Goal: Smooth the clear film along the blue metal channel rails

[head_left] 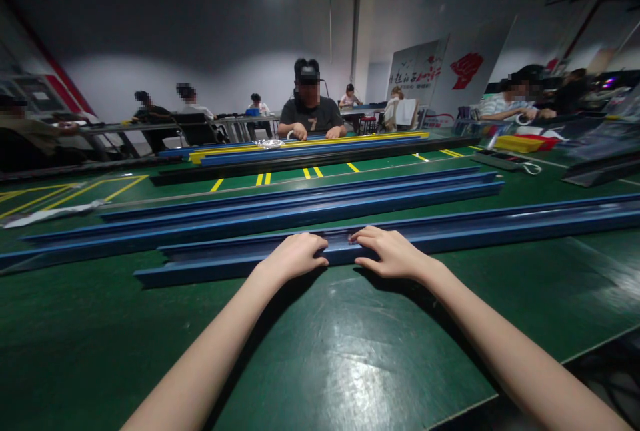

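A long blue U-shaped channel lies across the green table with its open side up. My left hand is closed over its near wall, fingers reaching over the rim and thumb on the front face. Just to the right, my right hand holds the same wall in a like pinch, thumb outside. A short stretch of channel shows between the two hands. The fingertips inside the channel are partly hidden. Behind it lie more blue channels, roughly parallel.
Farther back on the green table are yellow tape marks, a black strip and a yellow strip. A person sits opposite. At right stand a yellow tray and a dark channel. Clear film lies left.
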`<state>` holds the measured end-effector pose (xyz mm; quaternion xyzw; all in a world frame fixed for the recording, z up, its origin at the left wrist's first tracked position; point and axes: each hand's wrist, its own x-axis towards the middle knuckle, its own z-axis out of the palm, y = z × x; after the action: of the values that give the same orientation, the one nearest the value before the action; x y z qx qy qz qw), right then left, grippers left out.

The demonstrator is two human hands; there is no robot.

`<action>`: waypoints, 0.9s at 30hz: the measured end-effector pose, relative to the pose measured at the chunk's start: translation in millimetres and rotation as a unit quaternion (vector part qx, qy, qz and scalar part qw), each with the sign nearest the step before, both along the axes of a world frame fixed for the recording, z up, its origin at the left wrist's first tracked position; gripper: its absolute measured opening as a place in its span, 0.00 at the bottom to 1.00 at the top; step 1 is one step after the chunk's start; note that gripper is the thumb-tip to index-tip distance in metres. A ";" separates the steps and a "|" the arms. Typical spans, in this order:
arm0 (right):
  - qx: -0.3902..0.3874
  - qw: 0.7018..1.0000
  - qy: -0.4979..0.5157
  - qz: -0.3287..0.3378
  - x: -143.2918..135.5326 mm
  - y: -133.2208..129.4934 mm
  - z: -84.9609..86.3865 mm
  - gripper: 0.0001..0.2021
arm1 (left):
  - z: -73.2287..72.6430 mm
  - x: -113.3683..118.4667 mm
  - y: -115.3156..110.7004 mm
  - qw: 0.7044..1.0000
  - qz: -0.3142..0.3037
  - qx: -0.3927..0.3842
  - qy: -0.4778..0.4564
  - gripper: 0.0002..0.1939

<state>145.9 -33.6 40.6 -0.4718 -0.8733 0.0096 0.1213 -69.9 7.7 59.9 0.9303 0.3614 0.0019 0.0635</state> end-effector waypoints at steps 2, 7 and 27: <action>0.000 1.000 0.003 0.000 -0.2 0.0 0.1 0.19 | 0.4 0.0 -0.1 1.000 -0.002 0.005 0.001 0.09; 0.000 1.000 0.003 0.000 -0.2 0.2 0.5 0.18 | 0.1 -0.1 0.5 1.000 0.001 0.030 0.005 0.10; 0.002 1.000 0.002 0.004 0.1 1.0 -0.8 0.18 | 1.2 1.5 -0.4 0.998 0.009 0.056 0.028 0.10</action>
<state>146.0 -32.7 39.7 -0.4678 -0.8751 0.0089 0.1237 -68.4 7.4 61.1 0.9286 0.3710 -0.0028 0.0010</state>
